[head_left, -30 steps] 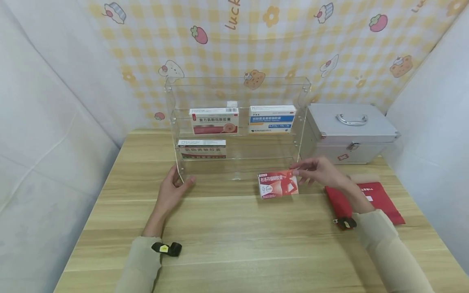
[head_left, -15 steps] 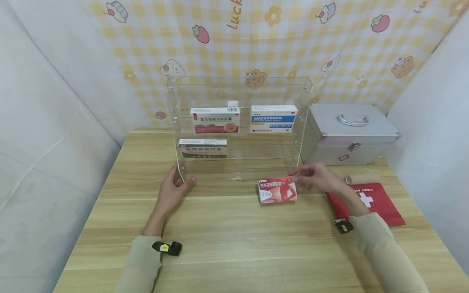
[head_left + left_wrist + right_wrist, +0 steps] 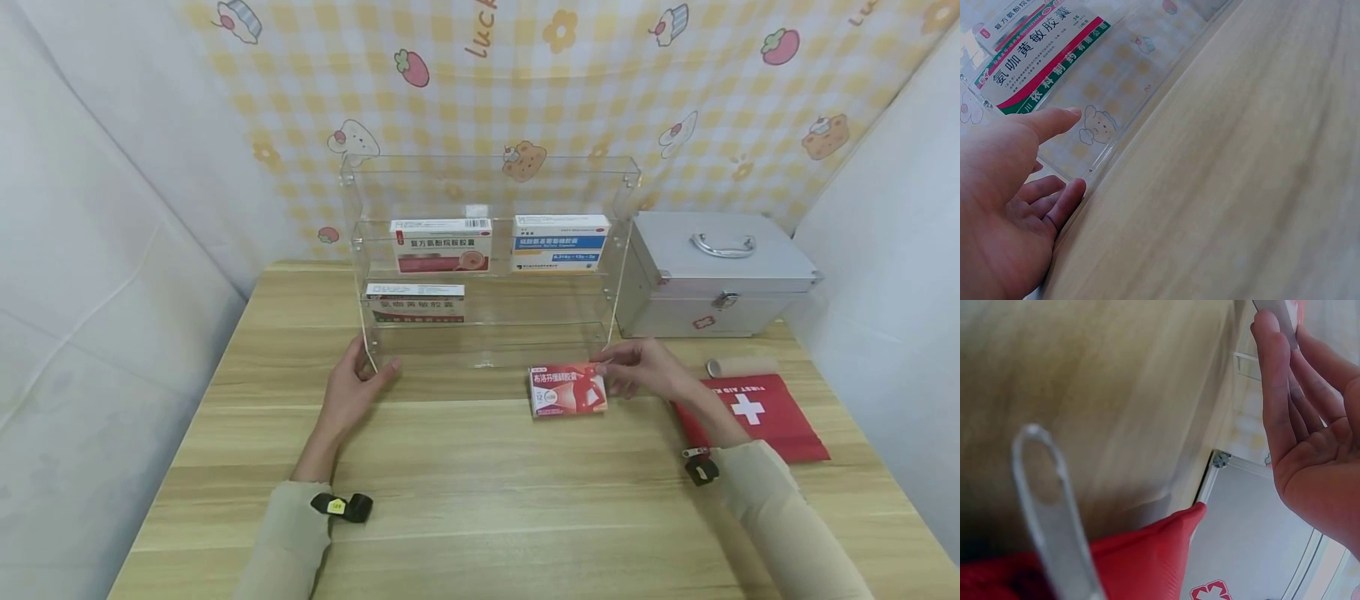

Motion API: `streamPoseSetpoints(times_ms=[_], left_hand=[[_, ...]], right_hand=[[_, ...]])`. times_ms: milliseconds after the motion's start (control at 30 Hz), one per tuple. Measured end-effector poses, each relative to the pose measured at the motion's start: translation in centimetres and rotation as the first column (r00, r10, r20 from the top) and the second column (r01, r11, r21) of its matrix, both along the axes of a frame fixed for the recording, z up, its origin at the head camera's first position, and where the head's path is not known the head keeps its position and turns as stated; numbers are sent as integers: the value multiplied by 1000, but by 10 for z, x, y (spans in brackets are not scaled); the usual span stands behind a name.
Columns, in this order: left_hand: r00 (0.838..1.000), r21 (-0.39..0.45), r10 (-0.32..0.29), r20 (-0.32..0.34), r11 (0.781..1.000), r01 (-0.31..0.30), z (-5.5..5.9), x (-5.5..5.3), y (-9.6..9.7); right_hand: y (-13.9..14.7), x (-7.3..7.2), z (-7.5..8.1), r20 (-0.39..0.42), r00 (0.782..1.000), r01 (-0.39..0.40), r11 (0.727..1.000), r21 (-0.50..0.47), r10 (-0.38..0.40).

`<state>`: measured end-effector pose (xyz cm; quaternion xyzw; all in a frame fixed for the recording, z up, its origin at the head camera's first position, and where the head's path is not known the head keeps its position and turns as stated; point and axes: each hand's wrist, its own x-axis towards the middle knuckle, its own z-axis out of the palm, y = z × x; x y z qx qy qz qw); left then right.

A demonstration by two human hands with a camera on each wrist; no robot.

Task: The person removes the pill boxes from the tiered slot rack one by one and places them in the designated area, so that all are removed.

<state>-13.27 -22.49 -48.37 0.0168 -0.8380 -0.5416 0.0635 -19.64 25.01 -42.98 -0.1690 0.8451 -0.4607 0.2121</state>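
My right hand (image 3: 645, 367) pinches the right end of a red and white medicine box (image 3: 566, 392), thumb in front. The box stands just before the lower right of a clear acrylic rack (image 3: 487, 335). In the right wrist view only one end of the medicine box (image 3: 1282, 319) shows, between thumb and fingers. My left hand (image 3: 356, 387) holds the rack's lower left corner. In the left wrist view its thumb reaches across the front and the fingers curl by the side panel. A green-banded medicine box (image 3: 1038, 59) is on the rack above the thumb.
Two more medicine boxes, one red and white (image 3: 442, 247) and one blue and white (image 3: 560, 244), are on the rack's upper tier. A silver case (image 3: 720, 275) stands right of the rack. A red first aid pouch (image 3: 780, 425) and a beige roll (image 3: 742, 367) lie beside my right forearm.
My right hand has brought the red and white medicine box slightly down, and it now stands more upright. My left hand has stayed at the rack's corner.
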Motion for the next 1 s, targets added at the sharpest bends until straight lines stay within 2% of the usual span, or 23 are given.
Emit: streamPoseSetpoints(times_ms=[200, 500, 1000], left_hand=[[1000, -4, 3, 7, 1000, -3, 0, 0, 0], [1000, 6, 0, 10, 1000, 0, 1, 0, 0], [1000, 6, -1, 9, 1000, 1, 3, 0, 1]], right_hand=[[-3, 2, -6, -22, 998, 58, 997, 48, -57], [-9, 5, -8, -87, 991, 106, 991, 88, -98], [-13, 6, -10, -156, 982, 127, 984, 121, -107]])
